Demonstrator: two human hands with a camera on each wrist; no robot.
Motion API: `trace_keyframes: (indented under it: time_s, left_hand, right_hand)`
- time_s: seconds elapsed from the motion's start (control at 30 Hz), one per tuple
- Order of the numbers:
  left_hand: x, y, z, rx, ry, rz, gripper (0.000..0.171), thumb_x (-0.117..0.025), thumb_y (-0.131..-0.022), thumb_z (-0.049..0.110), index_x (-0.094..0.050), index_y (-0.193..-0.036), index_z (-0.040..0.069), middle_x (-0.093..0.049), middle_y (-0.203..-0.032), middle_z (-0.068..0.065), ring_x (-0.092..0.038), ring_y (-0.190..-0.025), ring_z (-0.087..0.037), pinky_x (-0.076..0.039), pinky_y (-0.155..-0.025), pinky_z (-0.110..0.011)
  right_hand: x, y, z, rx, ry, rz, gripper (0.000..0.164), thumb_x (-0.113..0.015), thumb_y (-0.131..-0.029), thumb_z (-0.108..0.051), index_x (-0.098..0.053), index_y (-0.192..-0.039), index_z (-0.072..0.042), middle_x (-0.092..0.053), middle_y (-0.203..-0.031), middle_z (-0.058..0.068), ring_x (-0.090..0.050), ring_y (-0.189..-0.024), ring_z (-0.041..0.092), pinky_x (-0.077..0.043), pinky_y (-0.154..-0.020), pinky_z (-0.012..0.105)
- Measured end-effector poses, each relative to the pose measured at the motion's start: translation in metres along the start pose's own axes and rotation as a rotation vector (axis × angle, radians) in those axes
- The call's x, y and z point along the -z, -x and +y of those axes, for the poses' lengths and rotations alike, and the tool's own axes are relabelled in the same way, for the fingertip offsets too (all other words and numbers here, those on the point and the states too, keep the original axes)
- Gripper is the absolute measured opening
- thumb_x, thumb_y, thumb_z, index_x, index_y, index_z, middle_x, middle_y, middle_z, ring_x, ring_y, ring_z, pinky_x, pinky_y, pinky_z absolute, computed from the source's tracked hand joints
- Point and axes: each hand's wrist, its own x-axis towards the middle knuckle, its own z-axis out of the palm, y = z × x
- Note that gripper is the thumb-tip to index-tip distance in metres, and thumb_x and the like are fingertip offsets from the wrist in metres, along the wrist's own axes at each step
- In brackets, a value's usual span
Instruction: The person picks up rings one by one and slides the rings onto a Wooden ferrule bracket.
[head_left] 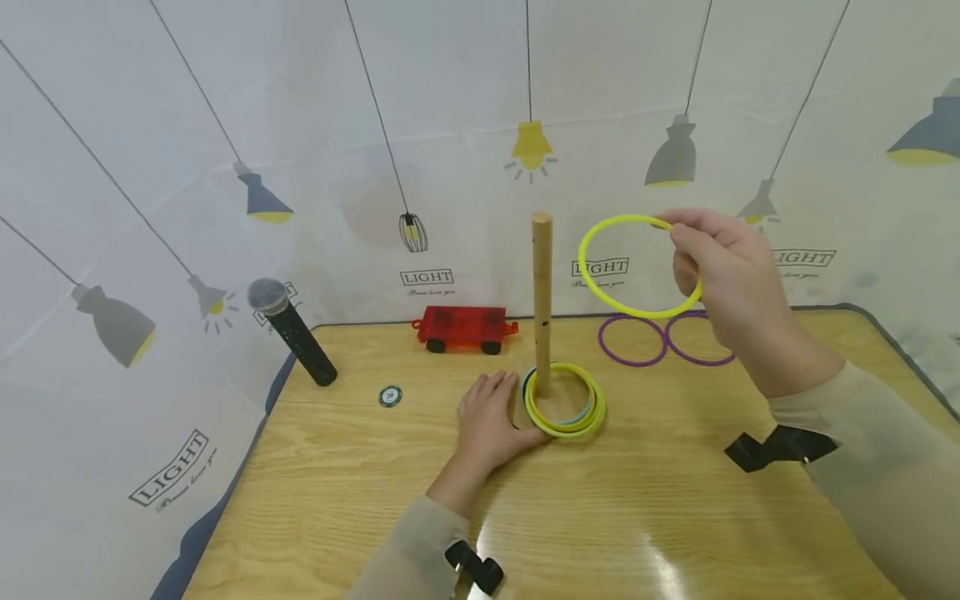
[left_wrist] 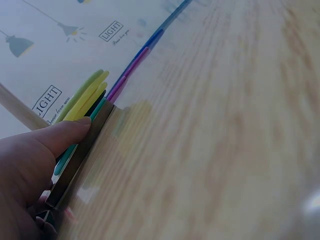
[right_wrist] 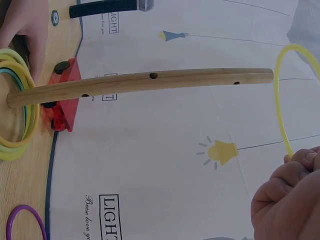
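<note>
My right hand [head_left: 731,275] pinches a thin yellow ring [head_left: 582,267] between thumb and fingers. It holds the ring in the air, to the right of the upright wooden post [head_left: 542,300]. In the right wrist view the ring [right_wrist: 278,105] is near the post's top end and not around it. Several yellow, green and blue rings [head_left: 597,408] lie stacked around the foot of the post. My left hand [head_left: 487,425] grips the left side of the stand's wooden base [left_wrist: 82,160], its thumb against the edge of the stacked rings.
Two purple rings [head_left: 633,365] lie flat at the back right of the table. A red toy wagon [head_left: 465,327] stands behind the post. On the left are a microphone [head_left: 300,342] and a round chip [head_left: 390,396]. A lamp-print cloth [head_left: 480,167] hangs behind the table.
</note>
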Motion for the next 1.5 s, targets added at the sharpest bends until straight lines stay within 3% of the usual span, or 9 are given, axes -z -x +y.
trace_keyframes:
  time_s: [0.13, 0.53, 0.77, 1.13, 1.5]
  left_hand:
    - [0.000, 0.001, 0.002, 0.009, -0.002, -0.007, 0.108, -0.092, -0.073, 0.062, -0.050, -0.161, 0.016, -0.045, -0.165, -0.009, -0.029, -0.157, -0.038, -0.020, -0.125, -0.061]
    - [-0.003, 0.002, 0.004, -0.010, -0.007, 0.005, 0.110, -0.091, -0.072, 0.066, -0.049, -0.161, 0.015, -0.046, -0.164, -0.010, -0.030, -0.156, -0.039, -0.022, -0.123, -0.063]
    - [0.002, 0.004, 0.005, -0.017, 0.016, 0.020, 0.108, -0.093, -0.072, 0.060, -0.051, -0.159, 0.012, -0.047, -0.162, -0.013, -0.032, -0.155, -0.042, -0.023, -0.122, -0.065]
    - [0.003, 0.002, 0.002, -0.008, 0.011, 0.007, 0.110, -0.093, -0.072, 0.061, -0.049, -0.161, 0.014, -0.045, -0.164, -0.011, -0.030, -0.156, -0.041, -0.021, -0.124, -0.063]
    - [0.004, 0.002, 0.003, -0.005, 0.018, -0.003, 0.110, -0.092, -0.072, 0.063, -0.049, -0.162, 0.015, -0.044, -0.165, -0.010, -0.029, -0.156, -0.040, -0.020, -0.124, -0.063]
  right_hand:
    - [-0.008, -0.002, -0.004, 0.022, -0.063, -0.025, 0.020, -0.058, -0.110, -0.011, -0.076, -0.115, -0.005, -0.042, -0.061, 0.002, -0.037, -0.056, 0.018, -0.031, -0.051, 0.027]
    - [-0.025, -0.010, -0.015, 0.042, -0.101, -0.053, 0.020, -0.059, -0.109, -0.011, -0.075, -0.117, -0.004, -0.041, -0.063, 0.002, -0.037, -0.057, 0.018, -0.035, -0.054, 0.025]
    - [-0.035, -0.015, -0.022, 0.059, -0.113, -0.067, 0.020, -0.057, -0.109, -0.009, -0.075, -0.116, -0.003, -0.042, -0.063, 0.003, -0.036, -0.059, 0.017, -0.035, -0.054, 0.024]
    - [-0.047, -0.014, -0.029, 0.079, -0.050, -0.091, 0.020, -0.056, -0.110, -0.009, -0.075, -0.116, -0.007, -0.044, -0.065, 0.003, -0.038, -0.061, 0.018, -0.037, -0.055, 0.024]
    - [-0.050, -0.018, -0.021, 0.054, -0.030, -0.094, 0.020, -0.056, -0.110, -0.011, -0.075, -0.116, -0.008, -0.045, -0.068, 0.002, -0.040, -0.063, 0.018, -0.039, -0.058, 0.025]
